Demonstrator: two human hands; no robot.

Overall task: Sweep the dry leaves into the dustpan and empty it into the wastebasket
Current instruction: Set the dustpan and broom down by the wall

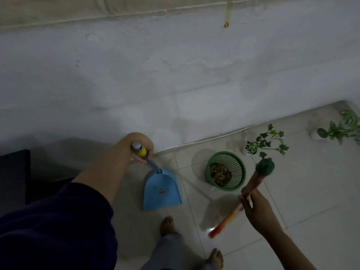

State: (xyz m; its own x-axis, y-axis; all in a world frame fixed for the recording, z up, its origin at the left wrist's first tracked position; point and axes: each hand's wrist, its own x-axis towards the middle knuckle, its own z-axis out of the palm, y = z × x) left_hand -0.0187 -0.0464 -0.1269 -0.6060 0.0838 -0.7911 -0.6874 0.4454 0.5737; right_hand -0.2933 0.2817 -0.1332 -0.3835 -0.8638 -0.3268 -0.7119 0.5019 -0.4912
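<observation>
Dustpan (162, 189) and blurred broom (239, 205) are gripped by the left (141, 147) and right (253, 205) hands.

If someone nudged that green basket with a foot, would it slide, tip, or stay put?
The basket looks like thin plastic mesh, so it is probably light and would likely slide on the glossy tiles. It holds only a shallow layer of leaves, little ballast, so a high push might tip it.

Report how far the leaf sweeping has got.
Mostly done: dry leaves lie in the green basket and the blue dustpan looks empty. The left hand holds the dustpan's handle, the right hand the broom. No leaves visible on the floor.
</observation>
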